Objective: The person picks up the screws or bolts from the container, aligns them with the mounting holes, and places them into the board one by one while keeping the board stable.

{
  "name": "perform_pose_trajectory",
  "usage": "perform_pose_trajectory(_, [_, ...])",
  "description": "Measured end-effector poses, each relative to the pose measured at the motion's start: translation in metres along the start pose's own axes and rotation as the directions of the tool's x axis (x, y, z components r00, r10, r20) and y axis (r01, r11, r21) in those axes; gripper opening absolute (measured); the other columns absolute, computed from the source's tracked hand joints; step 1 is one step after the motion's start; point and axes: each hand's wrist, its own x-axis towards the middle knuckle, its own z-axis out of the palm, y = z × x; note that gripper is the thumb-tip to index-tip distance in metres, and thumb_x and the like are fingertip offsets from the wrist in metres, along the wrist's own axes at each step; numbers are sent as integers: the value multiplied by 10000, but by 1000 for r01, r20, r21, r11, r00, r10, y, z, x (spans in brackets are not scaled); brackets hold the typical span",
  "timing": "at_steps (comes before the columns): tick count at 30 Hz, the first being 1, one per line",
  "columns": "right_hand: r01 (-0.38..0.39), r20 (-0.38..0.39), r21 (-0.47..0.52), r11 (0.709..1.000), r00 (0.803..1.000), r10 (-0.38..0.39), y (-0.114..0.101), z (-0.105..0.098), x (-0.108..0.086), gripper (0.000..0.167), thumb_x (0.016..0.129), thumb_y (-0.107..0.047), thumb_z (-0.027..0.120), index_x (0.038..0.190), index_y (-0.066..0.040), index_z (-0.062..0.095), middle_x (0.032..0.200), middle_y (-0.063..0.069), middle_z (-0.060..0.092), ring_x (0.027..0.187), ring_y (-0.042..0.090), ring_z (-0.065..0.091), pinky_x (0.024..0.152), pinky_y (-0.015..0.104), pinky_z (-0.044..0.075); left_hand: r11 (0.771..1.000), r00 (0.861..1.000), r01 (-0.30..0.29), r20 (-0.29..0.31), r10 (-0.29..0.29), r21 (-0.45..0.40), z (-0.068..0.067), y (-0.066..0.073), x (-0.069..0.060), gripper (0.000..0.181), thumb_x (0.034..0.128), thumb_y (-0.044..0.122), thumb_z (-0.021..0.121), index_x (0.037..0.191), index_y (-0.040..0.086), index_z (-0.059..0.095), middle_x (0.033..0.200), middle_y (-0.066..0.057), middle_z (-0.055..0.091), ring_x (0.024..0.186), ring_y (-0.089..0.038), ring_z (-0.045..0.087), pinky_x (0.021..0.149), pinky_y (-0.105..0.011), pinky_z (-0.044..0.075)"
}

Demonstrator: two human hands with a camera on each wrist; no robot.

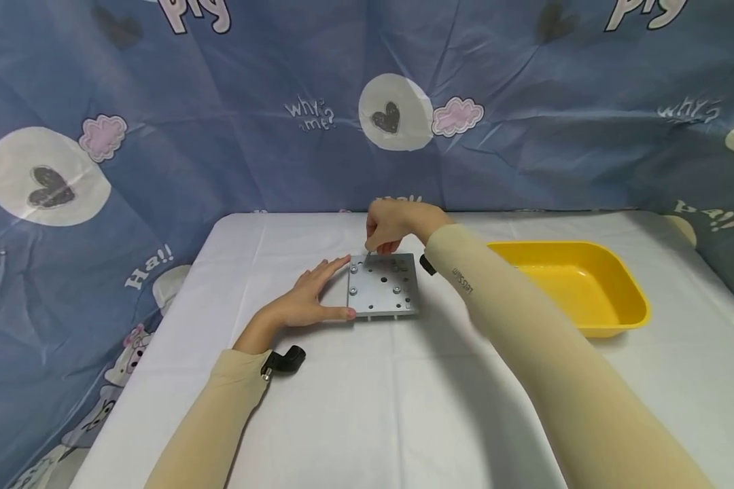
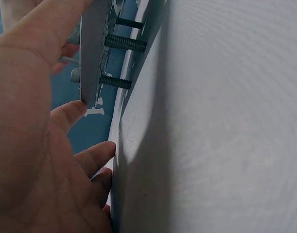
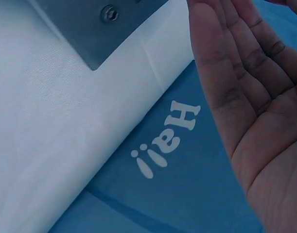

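Note:
A grey metal plate (image 1: 380, 299) with holes and socket-head bolts stands raised above the white table. In the left wrist view, threaded bolt shanks (image 2: 126, 42) stick out of its underside. My left hand (image 1: 302, 302) holds the plate along its left side, thumb at the front corner and index fingertip at the back corner. Over the plate's back left part, my right hand (image 1: 394, 224) pinches a thin metal hex key (image 1: 368, 257) by a bolt. That key's lower end is hard to make out. In the right wrist view, one plate corner with a bolt (image 3: 109, 13) shows beside the palm.
A yellow plastic tray (image 1: 633, 299) stands to the right, partly behind my right sleeve. White cloth (image 1: 342, 421) covers the table. A blue printed curtain (image 1: 251, 156) hangs behind its back edge. Each wrist carries a small black camera (image 1: 287, 360).

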Motion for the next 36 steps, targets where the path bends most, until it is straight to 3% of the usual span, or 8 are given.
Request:
perform_pose_trajectory(7, [-22, -11, -38, 999, 1000, 21, -14, 1, 8, 196, 1027, -191, 701, 1075, -31, 803, 972, 115, 825, 836, 174, 783, 883, 356, 668, 1000, 1000, 4, 2, -4, -15, -2, 1, -2, 1121, 875, 595, 845, 1732, 392, 152, 1827, -15, 138, 1707, -321, -9, 1354, -626, -74])
perform_pose_trajectory(13, [-21, -9, -77, 997, 1000, 21, -25, 3, 12, 204, 1039, -210, 709, 1097, -36, 799, 1005, 131, 826, 833, 173, 775, 862, 339, 667, 1000, 1000, -8, 5, 9, -21, -3, -1, -3, 1119, 879, 605, 836, 1734, 383, 149, 1828, -29, 127, 1707, -328, -15, 1352, -637, -69])
perform_pose_trajectory(22, [-41, -15, -47, 998, 999, 40, -21, 6, 10, 169, 1044, -187, 708, 1110, -48, 779, 1005, 113, 806, 875, 190, 769, 890, 347, 661, 1000, 1000, -10, 19, 11, -24, -2, 0, -1, 1131, 877, 628, 828, 1737, 376, 138, 1830, -15, 117, 1708, -311, -23, 1354, -626, -74])
perform_pose_trajectory(29, [-27, -21, -34, 999, 999, 26, -18, 7, 11, 177, 1039, -170, 706, 1130, -45, 792, 1032, 126, 817, 857, 174, 768, 808, 278, 657, 1000, 1000, -6, 18, 6, -15, -3, 1, -3, 1135, 874, 622, 832, 1737, 377, 136, 1829, -15, 122, 1707, -320, -11, 1356, -628, -64])
perform_pose_trajectory(36, [-31, -17, -17, 999, 999, 31, -19, 8, 15, 177, 1044, -183, 714, 1133, -55, 797, 1025, 116, 819, 862, 174, 769, 807, 275, 656, 1000, 1000, 0, 20, 0, -16, -2, 1, -3, 1129, 880, 623, 827, 1735, 392, 127, 1829, -3, 125, 1708, -307, -20, 1358, -616, -72])
